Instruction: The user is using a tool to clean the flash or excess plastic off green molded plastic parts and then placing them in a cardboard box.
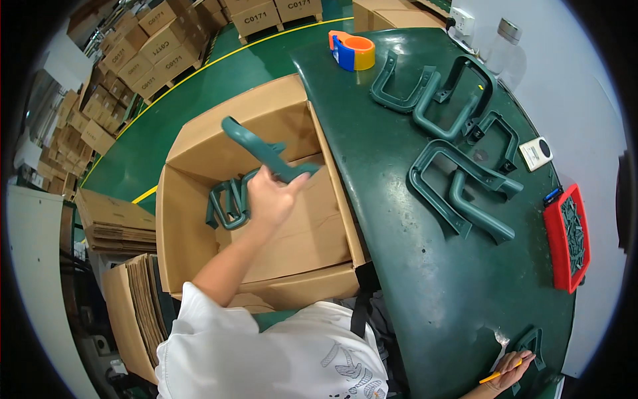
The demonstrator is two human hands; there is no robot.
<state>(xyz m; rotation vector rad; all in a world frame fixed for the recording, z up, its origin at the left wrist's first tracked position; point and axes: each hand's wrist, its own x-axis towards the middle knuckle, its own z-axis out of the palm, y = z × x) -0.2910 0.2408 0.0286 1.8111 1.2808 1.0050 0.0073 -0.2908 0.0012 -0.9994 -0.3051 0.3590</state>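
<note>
Now my left hand (269, 198) grips a green plastic handle (262, 151) above the open cardboard box (199, 219); tilted, it could slip and snag the handles inside. My right hand (512, 369) pinches a yellow pencil (498, 376) at the table (412, 279) edge.

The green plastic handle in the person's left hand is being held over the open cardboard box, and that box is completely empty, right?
Not quite. The left hand does hold a green plastic handle over the open cardboard box, but the box is not empty: the head view shows more green handles already lying inside it, near its far-left corner.
</note>
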